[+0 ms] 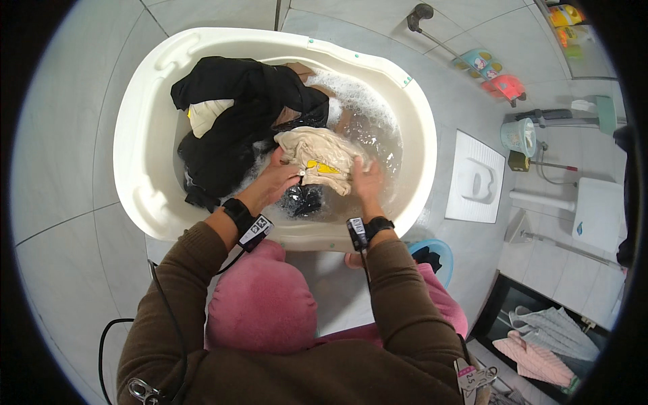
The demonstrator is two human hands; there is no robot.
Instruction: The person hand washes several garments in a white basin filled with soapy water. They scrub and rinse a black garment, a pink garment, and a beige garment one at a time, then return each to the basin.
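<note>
A wet, bunched cream garment (322, 145) with a yellow patch is held just over the soapy water in a white plastic tub (422, 135). My left hand (275, 178) grips its left edge, with the thumb toward the middle. On the opposite side my right hand (366, 181) is closed on the cloth, its fingers slightly blurred and partly hidden by it. Black clothes (226, 145) fill the tub's left half, with a cream piece (210, 115) among them. Another dark cloth (302, 200) lies in the water below my hands.
White foam (358, 98) floats at the tub's far right. A blue basin (442, 260) with dark cloth stands beside my right leg. Further right are a squat toilet (474, 177) and a small bucket (518, 137). Towels (540, 351) hang at the lower right.
</note>
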